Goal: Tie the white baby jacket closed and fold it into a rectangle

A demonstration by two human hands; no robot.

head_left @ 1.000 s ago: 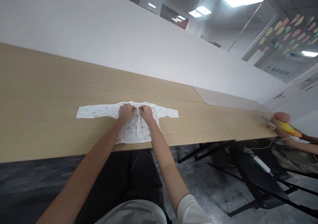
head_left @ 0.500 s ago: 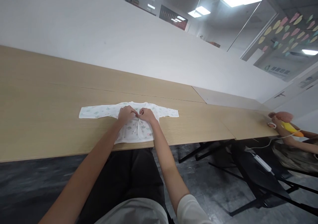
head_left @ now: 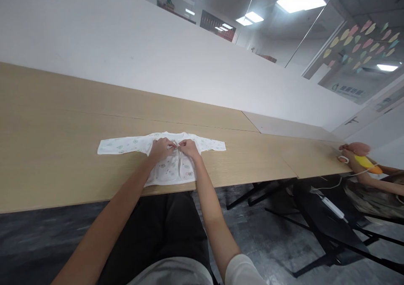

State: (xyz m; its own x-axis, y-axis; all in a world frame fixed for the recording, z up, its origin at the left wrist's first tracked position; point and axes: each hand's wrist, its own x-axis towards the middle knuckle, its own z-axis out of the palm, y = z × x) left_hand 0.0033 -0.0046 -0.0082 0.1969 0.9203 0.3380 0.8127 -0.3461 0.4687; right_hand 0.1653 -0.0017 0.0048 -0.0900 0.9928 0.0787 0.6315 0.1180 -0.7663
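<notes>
A small white baby shirt [head_left: 167, 174] with a sparse pastel print lies spread on the table, both long sleeves stretched out sideways. My left hand [head_left: 162, 149] is closed in a pinch at the shirt's front opening, over the chest. Opposite it, my right hand [head_left: 190, 147] pinches the other side of the same opening. The fingertips of both hands are close together with a bit of fabric edge between them. Below them the front edge stands slightly raised down to the hem. Whether a snap or a tie is in the fingers is too small to tell.
The long wooden table [head_left: 63, 167] runs along a white wall [head_left: 126, 62] with glass above. At the far right another person sits with a yellow and orange thing near a tape roll [head_left: 343, 159]. Black folding chairs [head_left: 328, 222] and a white power strip [head_left: 333, 208] are below the table.
My fingertips have shifted slightly on the shirt front, and the front edge below them now stands up more. The view has tilted a little. The sleeves lie as before.
</notes>
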